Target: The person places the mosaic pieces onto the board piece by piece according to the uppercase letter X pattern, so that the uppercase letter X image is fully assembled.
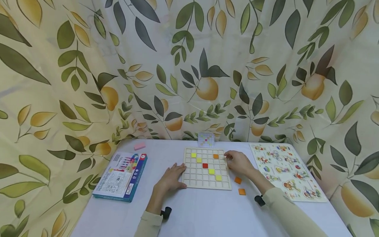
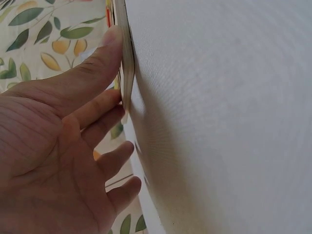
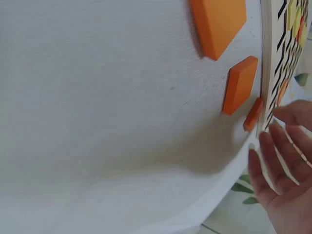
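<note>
A pale square grid board (image 1: 207, 186) lies on the table with yellow tiles in a diagonal line, a red tile (image 1: 205, 166) at the middle and an orange tile (image 1: 216, 156) at the upper right. My left hand (image 1: 172, 177) rests at its left edge, thumb (image 2: 109, 46) and fingertips against the side in the left wrist view. Beside the upper right edge is my right hand (image 1: 239, 162), its thumb and fingers apart and nothing seen between them. Loose orange tiles (image 3: 241, 83) lie just right of the board; the one nearest the fingers is hidden in the head view.
Behind the board stands a small pattern card (image 1: 206, 140). A boxed set (image 1: 119, 176) lies at left, with a pink block (image 1: 139, 146) beyond it. On the right lies a large picture board (image 1: 284, 169). A leaf-patterned curtain (image 1: 189, 98) hangs round the table.
</note>
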Demonstrator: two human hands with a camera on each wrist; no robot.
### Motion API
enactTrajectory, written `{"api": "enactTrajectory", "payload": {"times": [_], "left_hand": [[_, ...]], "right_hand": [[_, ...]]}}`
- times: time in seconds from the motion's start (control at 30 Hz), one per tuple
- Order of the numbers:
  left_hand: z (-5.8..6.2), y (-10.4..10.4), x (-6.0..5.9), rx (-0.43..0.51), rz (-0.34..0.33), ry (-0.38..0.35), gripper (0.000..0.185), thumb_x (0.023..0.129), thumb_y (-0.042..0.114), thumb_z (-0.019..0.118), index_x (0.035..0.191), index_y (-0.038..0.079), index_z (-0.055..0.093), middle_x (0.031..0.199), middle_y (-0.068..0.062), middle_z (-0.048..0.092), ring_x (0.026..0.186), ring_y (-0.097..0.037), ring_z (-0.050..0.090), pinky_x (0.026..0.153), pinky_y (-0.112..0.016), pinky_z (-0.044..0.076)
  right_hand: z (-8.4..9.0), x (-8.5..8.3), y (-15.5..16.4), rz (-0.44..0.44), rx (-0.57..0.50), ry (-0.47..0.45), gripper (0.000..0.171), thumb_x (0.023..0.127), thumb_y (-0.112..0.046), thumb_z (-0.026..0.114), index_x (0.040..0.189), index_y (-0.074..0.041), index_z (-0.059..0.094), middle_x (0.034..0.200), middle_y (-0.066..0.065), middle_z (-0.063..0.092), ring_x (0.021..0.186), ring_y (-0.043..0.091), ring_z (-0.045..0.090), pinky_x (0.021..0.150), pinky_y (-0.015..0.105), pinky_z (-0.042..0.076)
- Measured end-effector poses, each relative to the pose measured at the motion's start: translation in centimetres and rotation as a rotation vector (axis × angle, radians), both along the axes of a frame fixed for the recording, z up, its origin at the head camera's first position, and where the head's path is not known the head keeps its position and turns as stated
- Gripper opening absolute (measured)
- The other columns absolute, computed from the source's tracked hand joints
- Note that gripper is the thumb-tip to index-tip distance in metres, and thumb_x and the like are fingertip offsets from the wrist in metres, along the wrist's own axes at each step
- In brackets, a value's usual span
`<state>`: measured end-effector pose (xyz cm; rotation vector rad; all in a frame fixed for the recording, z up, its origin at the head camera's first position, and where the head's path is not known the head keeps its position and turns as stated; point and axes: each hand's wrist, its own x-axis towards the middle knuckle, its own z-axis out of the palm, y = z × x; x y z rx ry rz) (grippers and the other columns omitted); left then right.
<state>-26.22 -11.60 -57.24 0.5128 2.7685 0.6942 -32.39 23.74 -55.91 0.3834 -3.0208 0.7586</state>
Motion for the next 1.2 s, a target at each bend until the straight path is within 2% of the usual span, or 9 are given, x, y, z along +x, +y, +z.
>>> {"api": "enactTrajectory", "payload": {"times": [0.2,0.57,0.8,1.2], "left_hand": [[-0.1,-0.4,0.2,-0.002,0.005,0.007,0.086,0.084,0.033,0.088,0.157,0.010,0.048,0.166,-0.005,0.039,0.158,-0.036,0.023,0.126,-0.062,0.020],[-0.3,-0.3,0.2,0.014,0.001,0.000,0.086,0.084,0.032,0.088,0.156,0.009,0.048,0.166,-0.006,0.039,0.158,-0.038,0.022,0.126,-0.062,0.019],[-0.3,-0.2,0.3,0.020,-0.002,0.009,0.085,0.083,0.032,0.088,0.156,0.009,0.049,0.166,-0.006,0.040,0.158,-0.037,0.023,0.126,-0.062,0.020],[0.0,0.0,0.1,0.018,-0.012,0.000,0.086,0.084,0.032,0.087,0.157,0.010,0.047,0.167,-0.006,0.038,0.158,-0.037,0.022,0.126,-0.061,0.019]], "right_hand": [[-0.2,0.5,0.3,0.028,0.073,-0.060,0.053,0.079,-0.003,0.079,0.130,-0.008,0.067,0.101,0.001,0.070,0.090,0.019,0.063,0.082,0.043,0.056],[-0.7,1.0,1.4,-0.012,0.058,-0.100,0.054,0.079,-0.006,0.080,0.131,-0.008,0.065,0.097,0.002,0.069,0.083,0.020,0.060,0.077,0.039,0.056],[0.1,1.3,1.8,-0.005,0.040,-0.062,0.055,0.077,-0.006,0.080,0.131,-0.008,0.065,0.096,0.001,0.070,0.081,0.018,0.061,0.074,0.039,0.056],[1.0,1.6,0.0,-0.009,-0.020,-0.030,0.056,0.079,-0.008,0.080,0.133,-0.008,0.065,0.100,0.000,0.072,0.090,0.019,0.064,0.082,0.042,0.056]]}}
